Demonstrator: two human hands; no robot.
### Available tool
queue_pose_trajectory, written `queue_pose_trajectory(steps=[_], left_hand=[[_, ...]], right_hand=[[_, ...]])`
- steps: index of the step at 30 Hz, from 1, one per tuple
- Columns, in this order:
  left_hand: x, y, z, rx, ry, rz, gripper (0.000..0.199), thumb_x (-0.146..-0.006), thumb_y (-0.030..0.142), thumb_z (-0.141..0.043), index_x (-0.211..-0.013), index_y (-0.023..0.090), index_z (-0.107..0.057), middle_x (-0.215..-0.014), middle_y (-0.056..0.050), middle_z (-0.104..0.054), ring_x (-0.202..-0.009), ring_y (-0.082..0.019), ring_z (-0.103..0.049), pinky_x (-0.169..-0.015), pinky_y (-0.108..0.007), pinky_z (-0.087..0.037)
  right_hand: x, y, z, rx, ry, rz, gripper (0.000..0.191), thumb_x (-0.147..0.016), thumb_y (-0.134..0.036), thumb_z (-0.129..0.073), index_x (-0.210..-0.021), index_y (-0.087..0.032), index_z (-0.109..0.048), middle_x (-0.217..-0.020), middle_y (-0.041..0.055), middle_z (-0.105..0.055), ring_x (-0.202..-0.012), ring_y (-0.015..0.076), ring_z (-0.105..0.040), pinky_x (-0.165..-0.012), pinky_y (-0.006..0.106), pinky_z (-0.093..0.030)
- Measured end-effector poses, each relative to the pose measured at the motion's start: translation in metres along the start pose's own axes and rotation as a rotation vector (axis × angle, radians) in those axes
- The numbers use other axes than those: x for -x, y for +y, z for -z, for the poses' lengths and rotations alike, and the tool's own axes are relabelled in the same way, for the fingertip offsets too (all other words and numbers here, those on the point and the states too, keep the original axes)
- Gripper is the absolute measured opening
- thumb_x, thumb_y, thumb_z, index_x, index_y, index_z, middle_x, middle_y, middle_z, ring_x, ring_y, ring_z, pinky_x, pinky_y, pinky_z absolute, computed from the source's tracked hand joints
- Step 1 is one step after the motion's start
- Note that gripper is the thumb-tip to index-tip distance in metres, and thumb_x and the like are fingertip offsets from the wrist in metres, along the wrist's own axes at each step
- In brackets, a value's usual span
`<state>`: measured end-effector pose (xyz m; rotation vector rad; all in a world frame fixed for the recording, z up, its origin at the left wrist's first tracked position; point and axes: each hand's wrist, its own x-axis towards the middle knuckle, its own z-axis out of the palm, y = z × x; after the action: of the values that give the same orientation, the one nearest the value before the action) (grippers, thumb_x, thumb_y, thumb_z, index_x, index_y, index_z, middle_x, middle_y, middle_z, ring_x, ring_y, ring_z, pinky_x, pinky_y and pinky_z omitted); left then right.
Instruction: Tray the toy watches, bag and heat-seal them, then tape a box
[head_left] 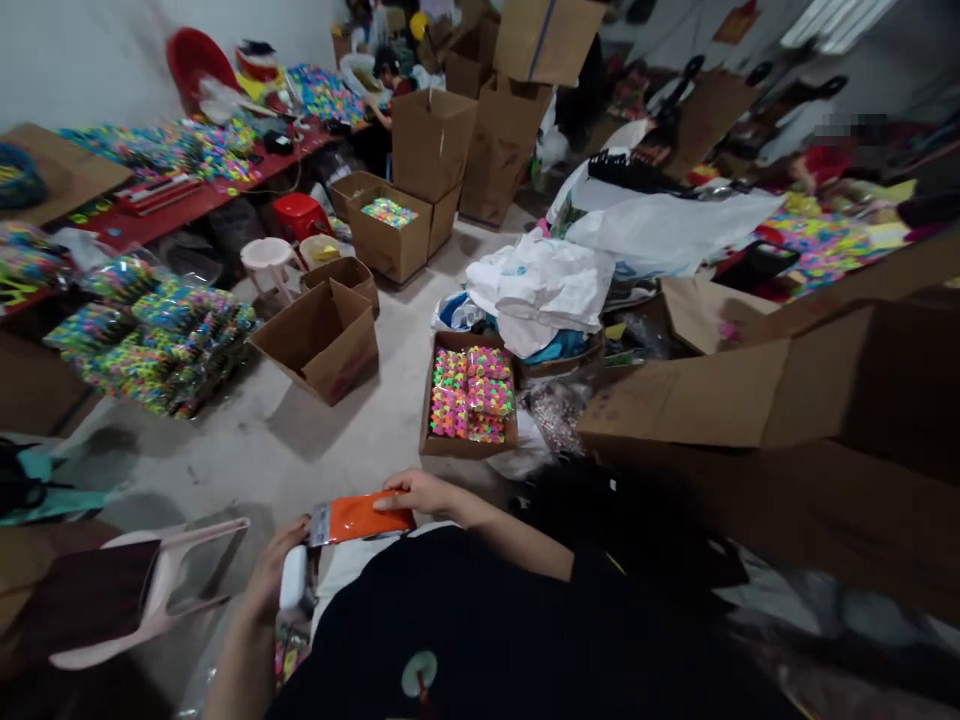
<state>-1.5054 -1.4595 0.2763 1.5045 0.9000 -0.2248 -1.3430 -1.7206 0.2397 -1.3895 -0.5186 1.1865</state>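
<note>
Left hand (266, 585) is gripping a white cylindrical object (293, 577); right hand (417, 492) is holding an orange foil packet (362, 519), fingers part-open, above a cardboard tray of neon packs (435, 400) on the floor (247, 440).

place: packing workshop | signs: stacked cardboard cartons (431, 145) | bagged bright trinkets (157, 335) | long red table (150, 225)

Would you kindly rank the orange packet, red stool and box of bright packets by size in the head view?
1. The box of bright packets looks largest.
2. The orange packet and the red stool look alike; the packet's nearness to the camera leaves them unranked.
</note>
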Motion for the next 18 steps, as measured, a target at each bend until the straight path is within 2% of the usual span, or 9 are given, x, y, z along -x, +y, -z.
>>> queue_pose_trajectory(steps=[4, 8, 10, 13, 15, 18], left_hand=[[-0.093, 0.054, 0.006, 0.037, -0.222, 0.024, 0.044, -0.070, 0.057, -0.082, -0.080, 0.023, -0.056, -0.059, 0.005, -0.055, -0.052, -0.013, -0.050, -0.058, -0.028, -0.035], [-0.209, 0.119, 0.000, -0.013, -0.360, 0.051, 0.040, -0.078, 0.053, -0.077, -0.093, 0.021, -0.058, -0.064, 0.005, -0.062, -0.053, -0.013, -0.055, -0.059, -0.026, -0.037], [-0.268, 0.163, -0.006, -0.063, -0.449, 0.052, 0.042, -0.080, 0.054, -0.077, -0.098, 0.022, -0.057, -0.064, 0.005, -0.064, -0.051, -0.014, -0.055, -0.056, -0.025, -0.037], [-0.351, 0.244, -0.014, -0.134, -0.574, 0.026, 0.048, -0.073, 0.056, -0.082, -0.093, 0.025, -0.052, -0.061, 0.006, -0.062, -0.047, -0.015, -0.052, -0.049, -0.025, -0.038], [-0.400, 0.301, -0.018, -0.201, -0.683, 0.020, 0.049, -0.070, 0.058, -0.082, -0.090, 0.025, -0.051, -0.060, 0.006, -0.061, -0.044, -0.014, -0.049, -0.044, -0.026, -0.037], [-0.464, 0.375, -0.030, -0.271, -0.805, 0.012, 0.046, -0.075, 0.057, -0.080, -0.092, 0.024, -0.054, -0.062, 0.005, -0.063, -0.042, -0.013, -0.049, -0.042, -0.025, -0.034]], right_hand=[[-0.045, -0.034, 0.047, -0.022, 0.102, 0.039, 0.076, -0.075, -0.092, -0.086, -0.084, -0.018, -0.071, -0.077, -0.0042, -0.057, -0.076, 0.0127, -0.049, -0.070, 0.027, -0.035], [-0.105, -0.066, 0.110, -0.028, 0.256, 0.050, 0.073, -0.079, -0.089, -0.084, -0.078, -0.019, -0.066, -0.074, -0.0046, -0.052, -0.074, 0.0120, -0.046, -0.068, 0.027, -0.033], [-0.139, -0.081, 0.142, -0.045, 0.342, 0.036, 0.072, -0.078, -0.088, -0.086, -0.076, -0.018, -0.065, -0.072, -0.0051, -0.050, -0.072, 0.0115, -0.044, -0.066, 0.027, -0.031], [-0.188, -0.103, 0.186, -0.122, 0.531, 0.013, 0.072, -0.075, -0.087, -0.087, -0.076, -0.018, -0.067, -0.069, -0.0052, -0.052, -0.071, 0.0118, -0.045, -0.065, 0.027, -0.030], [-0.215, -0.118, 0.211, -0.172, 0.696, 0.002, 0.071, -0.073, -0.087, -0.087, -0.075, -0.019, -0.069, -0.068, -0.0045, -0.055, -0.069, 0.0122, -0.046, -0.065, 0.028, -0.032], [-0.242, -0.144, 0.246, -0.264, 0.941, 0.004, 0.068, -0.075, -0.086, -0.086, -0.078, -0.019, -0.072, -0.069, -0.0022, -0.063, -0.070, 0.0141, -0.052, -0.068, 0.030, -0.039]])
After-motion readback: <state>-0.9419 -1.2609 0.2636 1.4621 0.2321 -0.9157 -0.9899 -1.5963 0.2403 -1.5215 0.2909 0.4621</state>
